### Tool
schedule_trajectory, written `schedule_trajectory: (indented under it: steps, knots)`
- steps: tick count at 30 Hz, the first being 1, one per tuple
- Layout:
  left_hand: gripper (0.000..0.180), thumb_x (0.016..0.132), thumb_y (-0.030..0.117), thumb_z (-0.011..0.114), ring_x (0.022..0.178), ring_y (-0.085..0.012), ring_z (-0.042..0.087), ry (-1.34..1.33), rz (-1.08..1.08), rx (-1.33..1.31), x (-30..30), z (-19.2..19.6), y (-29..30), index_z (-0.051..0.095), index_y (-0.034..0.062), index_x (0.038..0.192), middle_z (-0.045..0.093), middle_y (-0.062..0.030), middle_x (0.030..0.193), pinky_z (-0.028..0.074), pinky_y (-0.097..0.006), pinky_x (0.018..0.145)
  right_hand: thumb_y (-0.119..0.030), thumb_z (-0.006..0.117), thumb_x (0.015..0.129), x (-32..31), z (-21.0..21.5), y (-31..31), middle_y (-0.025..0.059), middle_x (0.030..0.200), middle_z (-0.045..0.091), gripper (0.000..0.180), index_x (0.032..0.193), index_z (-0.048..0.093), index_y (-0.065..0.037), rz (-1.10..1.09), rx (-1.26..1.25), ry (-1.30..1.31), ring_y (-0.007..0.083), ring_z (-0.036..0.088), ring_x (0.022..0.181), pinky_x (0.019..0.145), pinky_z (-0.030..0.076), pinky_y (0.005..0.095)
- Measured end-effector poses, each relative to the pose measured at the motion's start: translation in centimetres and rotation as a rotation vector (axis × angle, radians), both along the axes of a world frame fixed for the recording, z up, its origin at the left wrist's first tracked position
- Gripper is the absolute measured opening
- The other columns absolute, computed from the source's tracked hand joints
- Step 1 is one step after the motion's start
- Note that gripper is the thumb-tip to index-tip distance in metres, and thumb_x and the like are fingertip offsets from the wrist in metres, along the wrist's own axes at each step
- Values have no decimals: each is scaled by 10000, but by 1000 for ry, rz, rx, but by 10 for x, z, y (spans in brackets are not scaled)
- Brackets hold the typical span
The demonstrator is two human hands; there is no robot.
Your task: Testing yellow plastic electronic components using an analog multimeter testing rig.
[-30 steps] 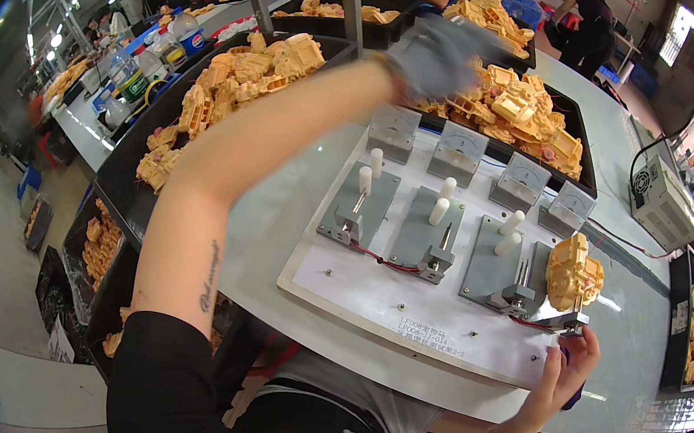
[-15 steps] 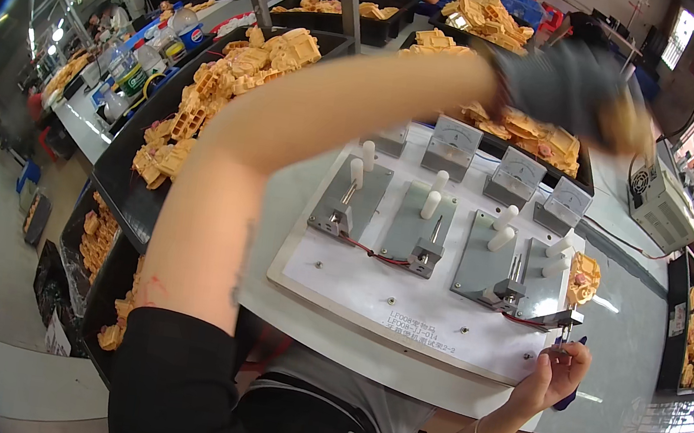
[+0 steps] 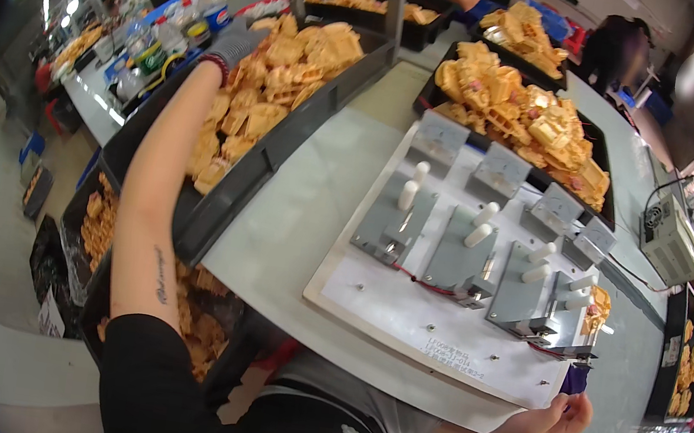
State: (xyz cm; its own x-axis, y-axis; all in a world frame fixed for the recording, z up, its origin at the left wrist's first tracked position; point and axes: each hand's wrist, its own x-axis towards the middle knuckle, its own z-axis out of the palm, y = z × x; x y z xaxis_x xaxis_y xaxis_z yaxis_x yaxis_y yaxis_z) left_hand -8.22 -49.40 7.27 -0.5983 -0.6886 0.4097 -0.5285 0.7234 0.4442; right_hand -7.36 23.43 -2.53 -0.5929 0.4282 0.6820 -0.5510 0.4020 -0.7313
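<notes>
My left hand [image 3: 234, 40], in a grey glove with a red cuff, reaches far out to the left. It rests on yellow-orange moulded parts in a long black tray [image 3: 286, 147], and its fingers are bent down among them. Whether it grips one is hidden. My right hand [image 3: 553, 419] is bare with a thin bracelet and sits at the front right corner of a white fixture board [image 3: 404, 312]. Its fingers curl on a small dark handle [image 3: 575, 380]. The board carries three grey plates with white pegs [image 3: 407, 194]. One yellow part [image 3: 597, 304] sits in the rightmost fixture.
A second black tray of yellow parts [image 3: 519, 108] stands behind the board, with more trays beyond it. Another person's arms work at the far table. A beige box with a cable [image 3: 667, 246] sits to the right. Crates of parts [image 3: 101, 219] stand on the floor to the left.
My left arm has swung from the tray behind the board over to the long tray on the left. My right hand stayed at the board's front right corner.
</notes>
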Motion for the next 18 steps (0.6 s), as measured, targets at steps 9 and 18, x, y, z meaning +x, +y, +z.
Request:
schedule_trajectory:
  steps: [9, 18]
  knots:
    - [214, 880, 138, 661, 836, -145, 614, -739, -1253, 1129, 279, 5, 277, 642, 19, 1057, 651, -77, 943, 483, -269, 743, -88, 682, 733, 51, 51, -178, 136, 1095, 543, 624, 1297, 443, 29, 1066, 96, -364, 225, 542, 960, 818, 452, 328]
    - [478, 837, 220, 688, 909, -215, 634, 98, 237, 1424, 357, -358, 244, 534, 1, 1233, 669, -82, 1021, 495, -299, 832, -23, 653, 707, 48, 31, -211, 138, 1104, 556, 591, 1265, 474, 51, 1107, 96, -305, 208, 573, 955, 789, 508, 309]
